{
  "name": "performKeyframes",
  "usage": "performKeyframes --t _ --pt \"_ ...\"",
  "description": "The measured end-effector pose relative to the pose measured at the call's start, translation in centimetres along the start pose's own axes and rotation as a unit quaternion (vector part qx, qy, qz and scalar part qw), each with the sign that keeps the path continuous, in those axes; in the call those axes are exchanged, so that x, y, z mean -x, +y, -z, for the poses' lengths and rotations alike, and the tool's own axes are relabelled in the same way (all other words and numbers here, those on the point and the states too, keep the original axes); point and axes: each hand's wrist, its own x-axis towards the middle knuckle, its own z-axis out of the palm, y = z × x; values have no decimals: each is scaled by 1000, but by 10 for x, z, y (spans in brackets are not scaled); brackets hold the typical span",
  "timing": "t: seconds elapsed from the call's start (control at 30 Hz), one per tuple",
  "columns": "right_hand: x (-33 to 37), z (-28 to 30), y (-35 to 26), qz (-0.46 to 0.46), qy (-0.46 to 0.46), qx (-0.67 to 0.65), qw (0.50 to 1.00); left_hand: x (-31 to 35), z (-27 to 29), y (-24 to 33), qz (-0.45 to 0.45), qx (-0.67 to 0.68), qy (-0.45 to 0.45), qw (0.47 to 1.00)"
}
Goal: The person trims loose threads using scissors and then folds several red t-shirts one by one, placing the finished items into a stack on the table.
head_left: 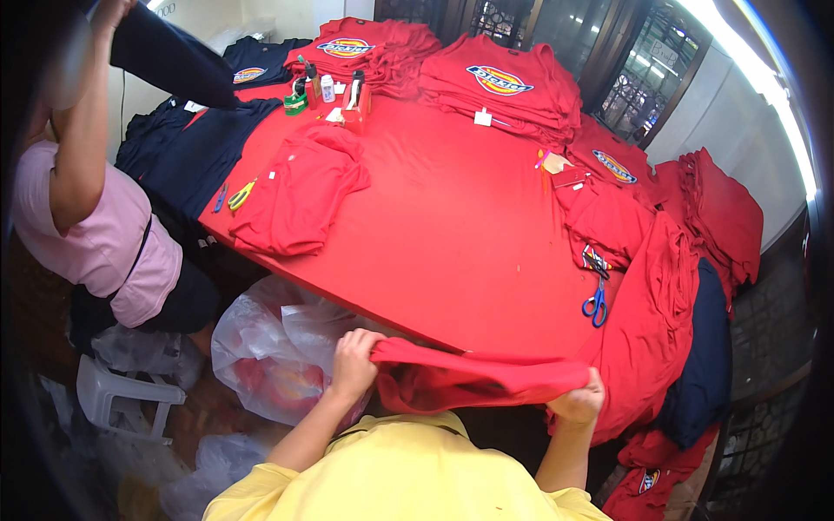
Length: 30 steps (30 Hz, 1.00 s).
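Note:
A red garment [478, 379] is stretched between my two hands at the near edge of the red-covered table [452, 226]. Its left end is gripped by my left hand [354, 360], with the fingers curled round the cloth. My right hand [580, 399] grips the other end, fingers closed and partly hidden by the fabric. Blue-handled scissors [595, 306] lie on the table beyond my right hand, beside a heap of red shirts [651, 321] that hangs over the table's right side. Under the table edge by my left hand stands a clear plastic bag [269, 347] with red contents.
At the left a person in a pink shirt [100, 226] lifts a dark garment [165, 56]. Folded red shirts [499, 82] are stacked at the back. Yellow-handled scissors [241, 195] lie beside a red shirt [300, 191]. A white plastic stool [130, 391] stands at lower left.

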Motion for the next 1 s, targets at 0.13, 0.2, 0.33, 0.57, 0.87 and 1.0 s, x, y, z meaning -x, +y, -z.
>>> performKeyframes --t 0.13,0.2,0.33,0.57,0.87,1.0 --pt "10 12 -27 132 63 -39 988 14 8 -26 186 91 -115 972" --pt "9 14 -34 141 81 -24 986 9 18 -25 229 154 -182 944" --pt "14 19 -43 130 129 10 983 3 16 -22 144 398 112 899" --pt "17 13 -46 117 188 15 975 -18 49 -4 453 506 -210 703" --pt "29 45 -44 39 143 32 988 3 72 4 125 836 -325 425" --pt "34 59 -38 64 208 12 976 -27 80 11 61 855 -282 430"
